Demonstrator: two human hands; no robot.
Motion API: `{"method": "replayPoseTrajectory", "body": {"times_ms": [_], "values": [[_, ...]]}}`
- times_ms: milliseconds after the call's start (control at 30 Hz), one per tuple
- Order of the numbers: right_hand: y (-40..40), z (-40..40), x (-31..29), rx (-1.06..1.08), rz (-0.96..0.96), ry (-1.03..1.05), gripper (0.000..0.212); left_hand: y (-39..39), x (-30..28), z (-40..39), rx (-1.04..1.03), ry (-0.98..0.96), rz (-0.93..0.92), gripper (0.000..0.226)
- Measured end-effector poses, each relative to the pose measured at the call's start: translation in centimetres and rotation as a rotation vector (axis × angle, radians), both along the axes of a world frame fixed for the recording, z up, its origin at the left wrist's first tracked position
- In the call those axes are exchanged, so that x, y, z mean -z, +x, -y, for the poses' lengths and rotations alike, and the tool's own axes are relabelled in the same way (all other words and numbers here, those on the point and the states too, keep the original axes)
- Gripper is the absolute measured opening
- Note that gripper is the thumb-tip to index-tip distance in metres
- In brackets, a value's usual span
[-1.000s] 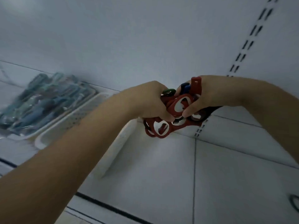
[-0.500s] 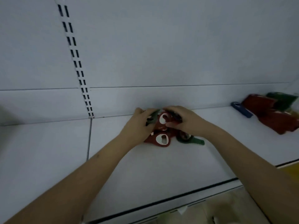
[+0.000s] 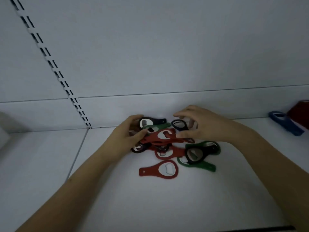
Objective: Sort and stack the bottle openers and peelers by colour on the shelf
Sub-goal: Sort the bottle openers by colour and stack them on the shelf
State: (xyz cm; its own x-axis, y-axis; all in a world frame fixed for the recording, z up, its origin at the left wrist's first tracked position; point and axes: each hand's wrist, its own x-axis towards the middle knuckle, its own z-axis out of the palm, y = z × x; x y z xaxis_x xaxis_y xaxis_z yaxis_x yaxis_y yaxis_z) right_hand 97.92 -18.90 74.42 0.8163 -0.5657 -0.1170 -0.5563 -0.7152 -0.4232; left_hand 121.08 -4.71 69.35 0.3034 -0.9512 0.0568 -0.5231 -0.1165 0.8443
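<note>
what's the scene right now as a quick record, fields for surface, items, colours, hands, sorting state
surface: white shelf
items: pile of bottle openers, overlapping, unsorted
colours: red, green, black, dark blue
apart from pile: one red opener lying flat nearer the camera
left hand: on the pile's left edge, fingers curled over openers
right hand: fingers spread above the pile's back right, thumb touching a red opener
far right: blue opener, red item at the frame edge
sorting state: not yet grouped

light: dim, bluish | shadows: soft beneath my hands (image 3: 127,136) | blur: slight on the slotted rail (image 3: 50,64) | edges: my view bends the shelf (image 3: 50,164) lines
</note>
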Motion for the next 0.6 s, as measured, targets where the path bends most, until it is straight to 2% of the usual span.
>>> {"method": "replayPoseTrajectory", "body": {"times_ms": [100, 167, 267, 400, 467, 600], "values": [[0.6, 1.1, 1.6, -0.027, 0.135, -0.036, 0.051, 0.4, -0.4, -0.1, 0.075, 0.061, 0.107, 0.053], [1.6, 1.0, 3.1, -0.084, 0.225, -0.097, 0.035, 0.3, -0.8, -0.3, 0.085, 0.098, 0.158, 0.051], [3.2, 0.3, 5.4, -0.197, 0.263, -0.193, 0.032, 0.2, -1.5, 0.0, 0.111, 0.146, 0.169, 0.037], [3.2, 0.3, 5.6, -0.137, 0.254, -0.141, 0.033, 0.6, -2.1, 0.1, 0.200, 0.223, 0.054, 0.033], [3.1, 0.4, 5.5, -0.123, 0.229, -0.134, 0.028, 0.5, -1.7, -0.5, 0.238, 0.206, -0.005, 0.028], [3.1, 0.4, 4.8, -0.103, 0.178, -0.062, 0.015, 0.4, -1.0, -1.3, 0.185, 0.118, 0.019, 0.019]]}}
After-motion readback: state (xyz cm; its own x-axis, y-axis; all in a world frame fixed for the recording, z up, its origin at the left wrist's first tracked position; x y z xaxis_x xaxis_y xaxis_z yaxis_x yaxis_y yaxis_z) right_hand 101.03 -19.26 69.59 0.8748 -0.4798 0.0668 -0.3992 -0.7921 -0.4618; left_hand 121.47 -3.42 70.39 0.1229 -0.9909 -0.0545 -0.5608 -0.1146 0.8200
